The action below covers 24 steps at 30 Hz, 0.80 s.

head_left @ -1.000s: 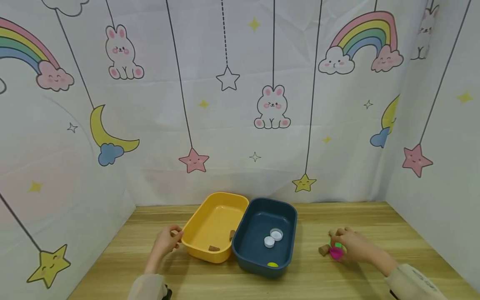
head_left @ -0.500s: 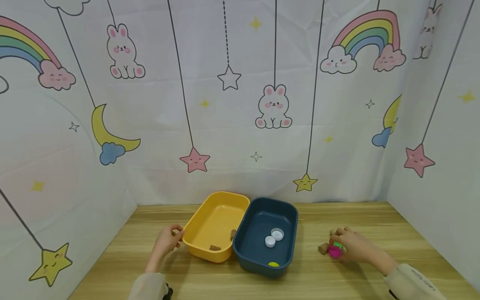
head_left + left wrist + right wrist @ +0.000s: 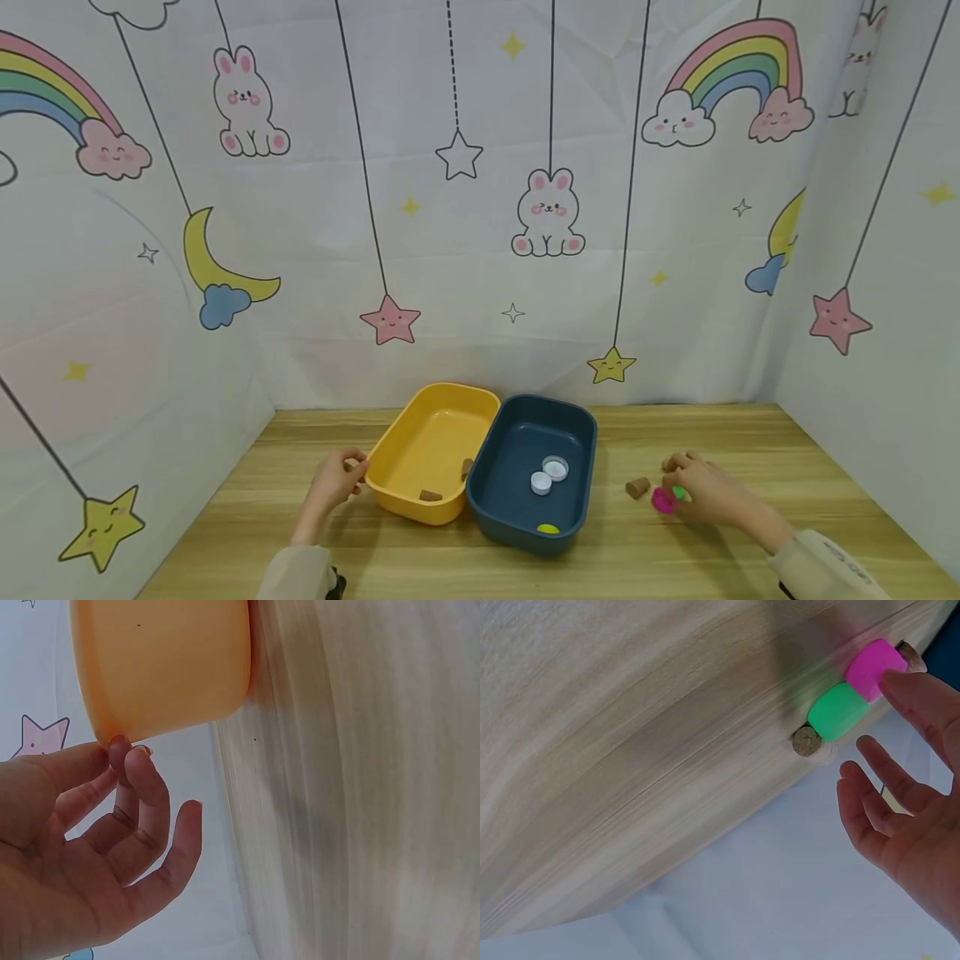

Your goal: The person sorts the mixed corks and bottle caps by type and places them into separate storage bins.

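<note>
Yellow rim between its fingers, my left hand [image 3: 335, 481] pinches the bright tub [image 3: 429, 450] just left of the blue tub [image 3: 517, 450]. Right of the blue tub come a cork [image 3: 638, 487], a pink piece [image 3: 871, 669], a green piece [image 3: 838, 711], then my right hand [image 3: 707, 490], fingers relaxed.

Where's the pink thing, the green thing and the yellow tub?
Pink thing [image 3: 874, 667], right wrist view: its visible middle.
Green thing [image 3: 838, 712], right wrist view: its visible middle.
Yellow tub [image 3: 411, 511], head view: its front wall.

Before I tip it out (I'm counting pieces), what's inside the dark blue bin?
Two white caps and a yellow piece. The bin's near wall partly hides the yellow piece and the floor there.
</note>
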Tool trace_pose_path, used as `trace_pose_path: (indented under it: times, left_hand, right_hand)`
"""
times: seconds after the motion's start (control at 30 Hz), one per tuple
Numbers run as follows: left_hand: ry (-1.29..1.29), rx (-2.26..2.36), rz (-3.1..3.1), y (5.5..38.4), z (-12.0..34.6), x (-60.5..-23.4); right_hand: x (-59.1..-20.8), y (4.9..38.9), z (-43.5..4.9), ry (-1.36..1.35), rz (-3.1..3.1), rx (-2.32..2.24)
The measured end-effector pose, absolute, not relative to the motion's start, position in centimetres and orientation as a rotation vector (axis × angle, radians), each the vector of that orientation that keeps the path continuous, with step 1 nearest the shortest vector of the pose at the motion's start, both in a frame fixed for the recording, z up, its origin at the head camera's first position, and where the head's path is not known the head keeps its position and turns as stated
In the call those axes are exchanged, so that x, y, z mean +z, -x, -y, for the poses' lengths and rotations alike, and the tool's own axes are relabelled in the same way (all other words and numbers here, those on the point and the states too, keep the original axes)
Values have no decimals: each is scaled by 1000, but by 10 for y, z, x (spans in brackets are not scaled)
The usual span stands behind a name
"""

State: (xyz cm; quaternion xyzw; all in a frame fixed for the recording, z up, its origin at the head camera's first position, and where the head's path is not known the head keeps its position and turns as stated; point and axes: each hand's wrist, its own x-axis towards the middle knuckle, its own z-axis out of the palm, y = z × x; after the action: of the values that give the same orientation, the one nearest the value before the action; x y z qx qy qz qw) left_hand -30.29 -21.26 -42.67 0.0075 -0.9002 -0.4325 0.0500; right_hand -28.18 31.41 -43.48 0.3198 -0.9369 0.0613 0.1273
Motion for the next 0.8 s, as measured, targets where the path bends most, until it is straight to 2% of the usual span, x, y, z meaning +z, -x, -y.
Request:
trace_pose_path:
  times: [0.4, 0.8]
  left_hand:
    - [-17, -1319, 2735, 302, 212, -427]
    - [-14, -1318, 2739, 302, 212, -426]
  right_hand:
    - [-439, 282, -315, -921, 2731, 167]
    - [-423, 286, -313, -1000, 2615, 159]
